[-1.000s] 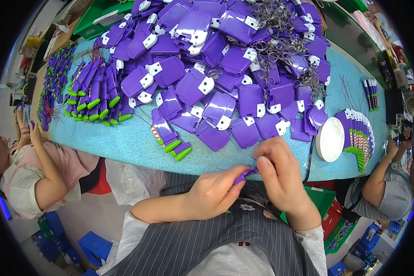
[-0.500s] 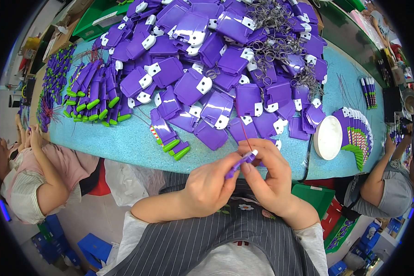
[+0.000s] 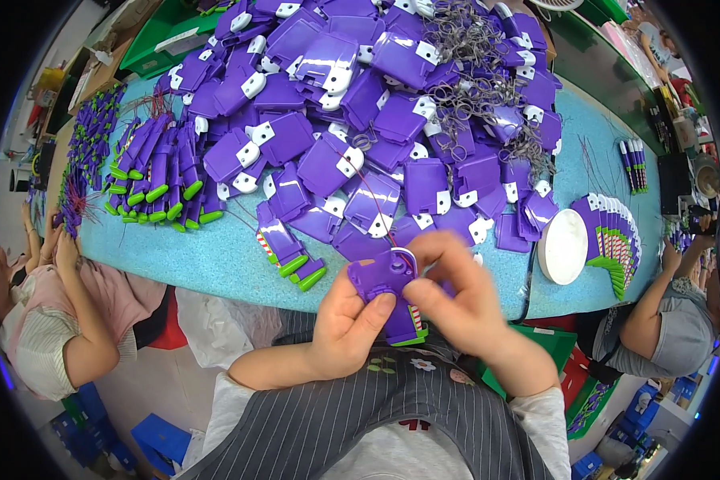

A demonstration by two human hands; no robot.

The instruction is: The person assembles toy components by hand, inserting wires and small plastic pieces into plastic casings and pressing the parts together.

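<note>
In front of my chest, my left hand (image 3: 348, 326) grips a purple plastic housing (image 3: 384, 280), thumb on its face and fingers behind. The housing stands on end with its inner side toward me; its top is rounded, and a green tip and a red-and-white striped piece show at its lower end. A thin red wire (image 3: 388, 230) rises from its top toward the pile. My right hand (image 3: 460, 308) is curled against the housing's right edge, thumb bent close to it. Motion smears its upper fingers, so what they hold, if anything, cannot be made out.
A large heap of purple covers (image 3: 272, 138) with white ends fills the blue table, grey metal rings (image 3: 460, 100) on top. Assembled green-tipped pieces (image 3: 156, 172) lie left, others (image 3: 608, 240) fanned right beside a white bowl (image 3: 562, 246). Co-workers sit at both sides.
The housing has turned from edge-on to face me. My left hand has shifted slightly left and lower on it, while the right hand has drawn back a little and is moving quickly.
</note>
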